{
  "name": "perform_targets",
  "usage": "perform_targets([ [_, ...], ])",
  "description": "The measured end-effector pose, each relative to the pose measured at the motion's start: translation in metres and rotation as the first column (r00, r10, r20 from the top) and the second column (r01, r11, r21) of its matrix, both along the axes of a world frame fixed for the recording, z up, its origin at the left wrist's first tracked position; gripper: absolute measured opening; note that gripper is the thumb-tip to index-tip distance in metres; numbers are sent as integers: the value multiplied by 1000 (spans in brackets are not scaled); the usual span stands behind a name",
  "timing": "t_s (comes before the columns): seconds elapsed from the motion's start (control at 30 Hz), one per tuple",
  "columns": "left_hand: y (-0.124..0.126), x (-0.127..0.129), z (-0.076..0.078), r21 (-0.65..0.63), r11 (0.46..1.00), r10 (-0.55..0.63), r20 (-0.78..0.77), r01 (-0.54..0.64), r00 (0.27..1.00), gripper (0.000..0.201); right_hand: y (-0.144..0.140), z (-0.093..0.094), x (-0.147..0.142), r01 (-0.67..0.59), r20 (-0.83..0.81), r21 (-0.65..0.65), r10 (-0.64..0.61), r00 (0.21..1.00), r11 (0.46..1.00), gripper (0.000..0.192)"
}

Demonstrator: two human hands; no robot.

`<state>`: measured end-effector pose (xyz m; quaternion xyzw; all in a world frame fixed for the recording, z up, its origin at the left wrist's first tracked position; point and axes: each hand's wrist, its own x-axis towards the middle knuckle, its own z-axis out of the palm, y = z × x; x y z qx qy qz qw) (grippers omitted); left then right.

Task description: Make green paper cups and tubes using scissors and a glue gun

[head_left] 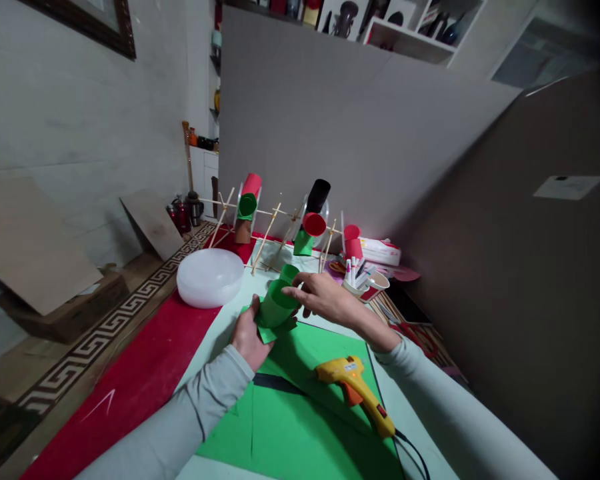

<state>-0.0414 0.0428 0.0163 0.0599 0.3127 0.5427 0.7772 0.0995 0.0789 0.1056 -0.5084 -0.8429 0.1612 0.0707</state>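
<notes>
My left hand (247, 337) grips the lower end of a rolled green paper tube (276, 305) from below. My right hand (322, 295) pinches the tube's upper edge from the right side. The tube is held just above a flat green paper sheet (300, 413) on the table. A yellow hot glue gun (356, 389) lies on that sheet under my right forearm, its black cord running toward the lower right.
Beyond stands a wooden stick frame (270, 230) carrying green, red and black paper tubes. A white round dish (210, 276) sits at the left on red cloth (140, 380). A cup of markers (356, 277) and a tissue pack (380, 251) lie at the right. Grey boards wall the back and right.
</notes>
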Motion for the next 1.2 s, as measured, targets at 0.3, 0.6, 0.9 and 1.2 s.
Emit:
perform_targets([
  [0.3, -3, 5, -11, -1, 995, -100, -54, 100, 994, 44, -35, -4, 11, -292, -110, 226, 322, 940, 929, 70],
  [0.6, -11, 17, -9, 150, 979, -127, -103, 141, 987, 38, -37, -32, 27, -235, -114, 297, 279, 953, 925, 45],
  [0.9, -9, 12, -7, 223, 967, -51, -309, 124, 950, 48, -6, -56, 81, -22, -154, 277, 67, 986, 961, 41],
  [1.2, -5, 4, -15, 349, 925, 96, -598, 150, 796, 29, -28, -69, 133, 224, -481, 205, -101, 871, 953, 37],
])
